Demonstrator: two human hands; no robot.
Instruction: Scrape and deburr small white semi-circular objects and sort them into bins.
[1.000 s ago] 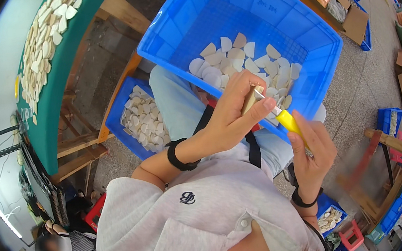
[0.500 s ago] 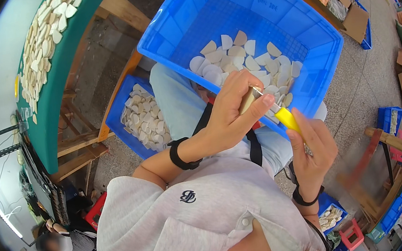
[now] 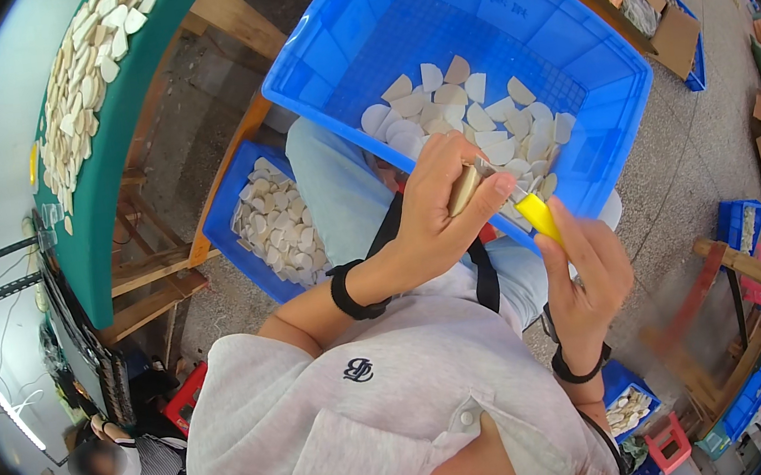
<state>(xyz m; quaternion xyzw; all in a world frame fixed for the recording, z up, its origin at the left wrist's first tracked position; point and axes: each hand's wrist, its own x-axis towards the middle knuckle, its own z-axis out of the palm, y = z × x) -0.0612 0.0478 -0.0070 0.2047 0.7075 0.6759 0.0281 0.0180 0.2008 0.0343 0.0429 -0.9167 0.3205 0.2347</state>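
seated over a big blue crate (image 3: pixel 586 64), i pinch a small tan piece (image 3: pixel 463 189) in my left hand (image 3: pixel 439 217), fingers closed tight around it, while my right hand (image 3: pixel 587 275) is wrapped around the yellow handle of a small knife (image 3: pixel 536 215) whose thin metal tip meets the piece just above my left thumb. the piece sits between both hands, over the near rim of the crate and above my lap. as i judge it, this one is mid-trim: the blade is on it and it has not gone into either bin. behind my hands a loose heap of pale, flat, half-round pieces (image 3: pixel 470 119) covers only part of the crate's floor, with much of the grid bottom bare. to my left, lower down, a smaller blue bin (image 3: pixel 242 253) is filled nearly edge to edge with similar pale pieces (image 3: pixel 281 225). which heap is finished and which is waiting i cannot tell from here. more of the same pieces (image 3: pixel 85 74) lie spread on a green-topped table (image 3: pixel 114 202) at far left. another person (image 3: pixel 110 461) sits low at the bottom left, well apart from my work.
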